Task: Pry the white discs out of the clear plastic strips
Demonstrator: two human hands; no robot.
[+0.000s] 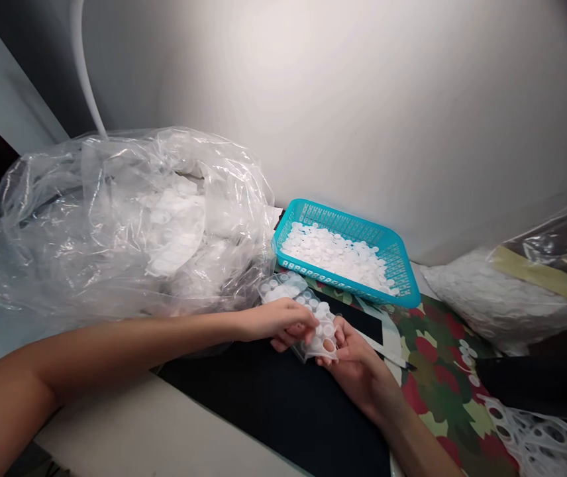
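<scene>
Turquoise basket point(343, 222) beyond the hands point(278, 321)

Left hand point(278, 324) and right hand point(358, 374) pinch a clear sheet of white discs point(326, 338).

1. Pale counter point(149, 430), its bare edge running along the near side;
2. black mat point(273, 414) lying on it, toward the middle;
3. cloth point(442, 377) just right of the mat, printed in green and red patches;
4. teal basket point(393, 255) at the back, its front edge over the cloth, heaped with white discs point(333, 255);
5. clear bag point(129, 218) left of the basket and touching it, loosely bunched around more white pieces;
6. taped bag point(546, 265) at back right, beside a white heap point(482, 298);
7. holed white sheet point(536, 430) at front right, partly over the cloth;
</scene>
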